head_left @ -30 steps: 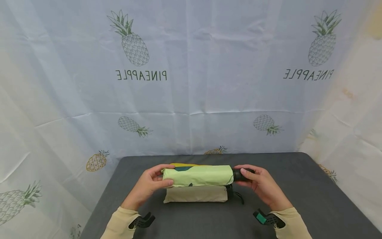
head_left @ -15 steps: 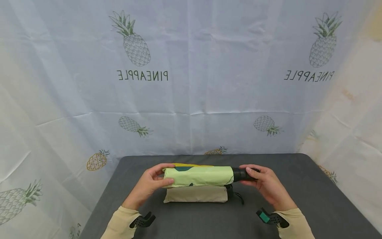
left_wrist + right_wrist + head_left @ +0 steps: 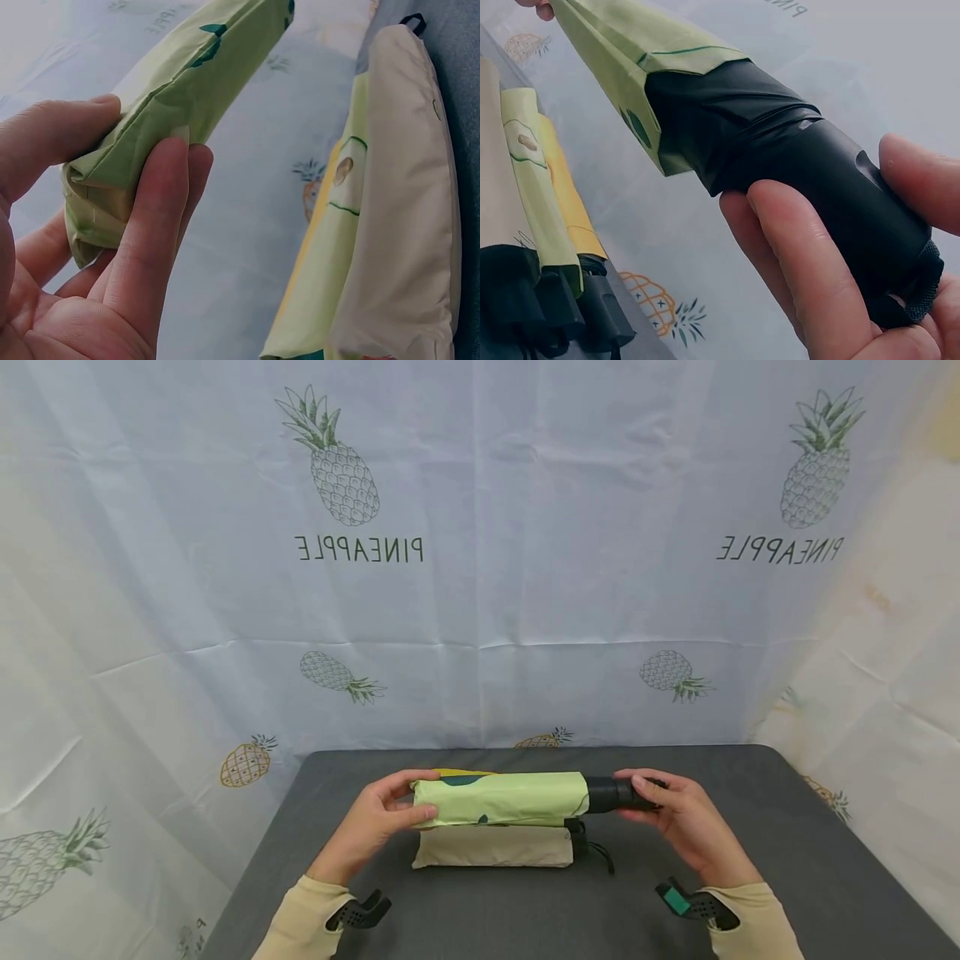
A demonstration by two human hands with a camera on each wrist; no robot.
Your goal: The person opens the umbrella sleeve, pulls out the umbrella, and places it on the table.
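Observation:
A folded black umbrella (image 3: 780,142) sticks out of a light-green umbrella sleeve (image 3: 502,798) with dark-green patches, held level above the table. My left hand (image 3: 375,817) pinches the sleeve's closed end between thumb and fingers; in the left wrist view the sleeve (image 3: 180,97) looks creased there. With thumb and fingers, my right hand (image 3: 675,814) grips the black handle (image 3: 611,794), from which a wrist strap (image 3: 928,289) loops. More of the black fabric shows at the sleeve's mouth in the right wrist view.
On the grey table (image 3: 487,910) lie a beige sleeved umbrella (image 3: 491,847), a light-green one (image 3: 532,161) and a yellow one (image 3: 570,191) side by side, black handles to the right. Behind the table hangs a pineapple-print curtain (image 3: 525,585), with more curtain at both sides.
My right hand has moved right with the black handle, drawing more of the umbrella out of the green sleeve. The left hand has stayed nearly still on the sleeve's end.

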